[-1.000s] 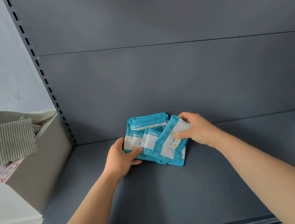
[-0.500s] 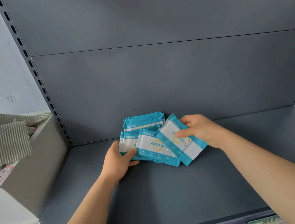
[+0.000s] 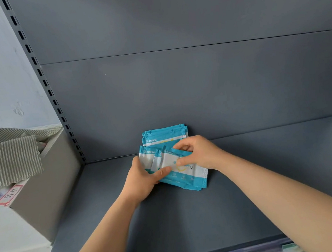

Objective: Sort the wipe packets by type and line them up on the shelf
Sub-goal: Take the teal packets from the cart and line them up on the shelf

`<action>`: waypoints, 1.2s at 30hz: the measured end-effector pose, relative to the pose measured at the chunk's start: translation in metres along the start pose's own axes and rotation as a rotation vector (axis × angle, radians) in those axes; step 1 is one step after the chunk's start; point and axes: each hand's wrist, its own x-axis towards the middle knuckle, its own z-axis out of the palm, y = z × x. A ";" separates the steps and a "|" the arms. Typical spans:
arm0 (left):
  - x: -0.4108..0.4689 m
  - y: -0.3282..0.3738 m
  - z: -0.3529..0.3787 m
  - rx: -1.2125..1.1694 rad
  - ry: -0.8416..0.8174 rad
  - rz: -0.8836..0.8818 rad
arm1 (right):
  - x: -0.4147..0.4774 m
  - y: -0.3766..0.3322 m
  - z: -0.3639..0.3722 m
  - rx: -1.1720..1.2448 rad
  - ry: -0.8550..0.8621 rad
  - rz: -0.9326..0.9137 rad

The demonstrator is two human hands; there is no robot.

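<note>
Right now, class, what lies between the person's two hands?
In the head view, a fanned bunch of teal-and-white wipe packets lies between the left hand and right hand; both hold it.

Body in view: two arms only, seen from the head camera.

- Left hand [image 3: 140,181] and right hand [image 3: 202,152]: both bare.
- Left forearm [image 3: 103,238] and right forearm [image 3: 284,195]: bare along their whole visible length, from wrist to the bottom edge of the frame. Whether a sleeve begins higher up cannot be told.
- Both forearms are slim and smooth. They look broader toward the camera under the wide-angle lens, and the wrists are narrow.
- Left hand shows its back and thumb.
- Right hand shows its back, knuckles, thumb and forefinger.
- Nails are too small to make out.
- Soft shading runs along the inner edge of each forearm.
</note>
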 end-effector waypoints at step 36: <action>0.008 -0.010 -0.007 0.501 -0.062 0.165 | -0.012 0.040 0.015 -0.020 0.022 0.124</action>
